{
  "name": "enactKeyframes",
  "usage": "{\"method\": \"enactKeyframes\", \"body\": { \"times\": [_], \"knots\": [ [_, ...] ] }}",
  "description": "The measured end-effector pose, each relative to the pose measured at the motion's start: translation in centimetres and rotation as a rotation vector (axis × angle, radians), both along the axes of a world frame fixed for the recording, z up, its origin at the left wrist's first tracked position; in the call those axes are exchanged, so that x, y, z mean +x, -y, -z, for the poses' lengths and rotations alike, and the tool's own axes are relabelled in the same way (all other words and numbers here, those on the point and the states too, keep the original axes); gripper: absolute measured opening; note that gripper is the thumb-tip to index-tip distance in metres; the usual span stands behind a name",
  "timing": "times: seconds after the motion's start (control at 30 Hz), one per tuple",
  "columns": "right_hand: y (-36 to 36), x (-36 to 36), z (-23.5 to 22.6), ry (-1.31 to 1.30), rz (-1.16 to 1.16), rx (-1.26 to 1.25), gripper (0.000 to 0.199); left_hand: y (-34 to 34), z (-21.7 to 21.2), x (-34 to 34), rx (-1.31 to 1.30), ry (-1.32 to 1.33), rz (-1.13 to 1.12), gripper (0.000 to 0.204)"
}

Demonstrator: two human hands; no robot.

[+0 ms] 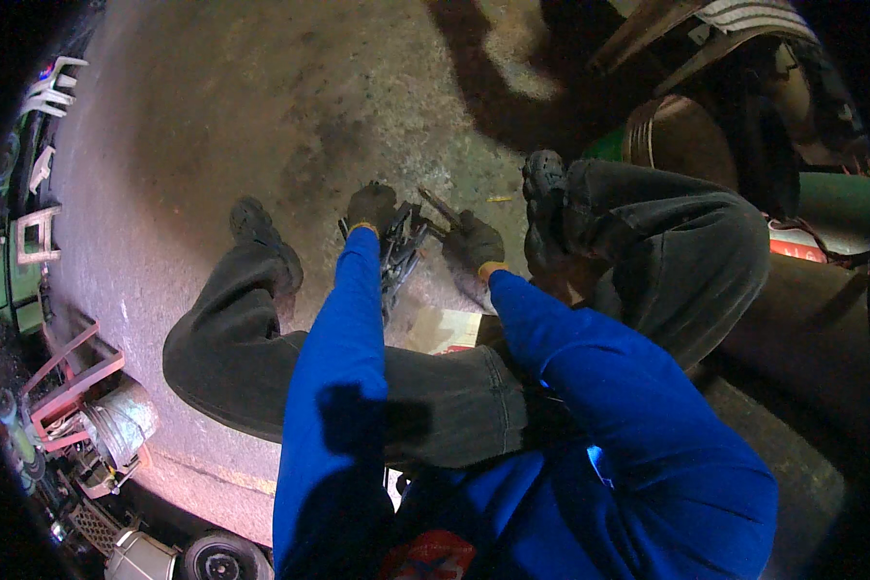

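Note:
Between my feet lies a pile of dark, narrow metal pieces [401,259] on the concrete floor. My left hand [371,207], in a dark glove with a yellow cuff, is curled over the far left end of this pile. Its fingers point away, and what they close on is hidden. At the pile's right side, my right hand [475,242], gloved the same way, is closed around a slim metal bar [439,206]. That bar slants out toward the far left; its exact kind is too small to tell.
A pale flat piece [443,330] lies just nearer than the pile. My shoes [543,198] flank it. Large drums [681,140] and a green cylinder [839,201] stand at the right. Along the left are a reddish metal frame [75,387], a silver bucket [124,418] and a wheel [224,561].

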State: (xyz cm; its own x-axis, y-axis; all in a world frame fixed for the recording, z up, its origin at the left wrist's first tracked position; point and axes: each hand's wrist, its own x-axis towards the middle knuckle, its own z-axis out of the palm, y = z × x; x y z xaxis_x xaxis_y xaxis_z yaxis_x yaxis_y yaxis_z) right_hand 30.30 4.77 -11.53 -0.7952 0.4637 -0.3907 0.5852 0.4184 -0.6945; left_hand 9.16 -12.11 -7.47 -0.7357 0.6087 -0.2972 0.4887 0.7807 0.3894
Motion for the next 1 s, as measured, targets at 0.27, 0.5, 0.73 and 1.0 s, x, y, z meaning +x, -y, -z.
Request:
{"method": "enactKeyframes", "body": {
  "times": [0.27, 0.5, 0.73, 1.0],
  "knots": [
    [0.4, 0.3, -0.9, 0.008, -0.131, 0.147, 0.042, 0.7, 4.4, -1.3, 0.023, 0.21, -0.347, 0.046],
    [-0.3, -0.1, -1.2, 0.189, -0.055, 0.198, 0.036, -0.5, 5.0, -1.2, -0.182, 0.009, -0.042, 0.057],
    [-0.2, -0.9, -1.5, 0.137, 0.146, 0.124, 0.041, -0.2, 5.2, -0.9, -0.018, 0.08, -0.294, 0.041],
    [0.1, -0.9, -0.7, 0.219, 0.28, 0.077, 0.05, 0.8, 2.2, 0.0, 0.481, 0.258, -0.755, 0.044]
  ]
}}
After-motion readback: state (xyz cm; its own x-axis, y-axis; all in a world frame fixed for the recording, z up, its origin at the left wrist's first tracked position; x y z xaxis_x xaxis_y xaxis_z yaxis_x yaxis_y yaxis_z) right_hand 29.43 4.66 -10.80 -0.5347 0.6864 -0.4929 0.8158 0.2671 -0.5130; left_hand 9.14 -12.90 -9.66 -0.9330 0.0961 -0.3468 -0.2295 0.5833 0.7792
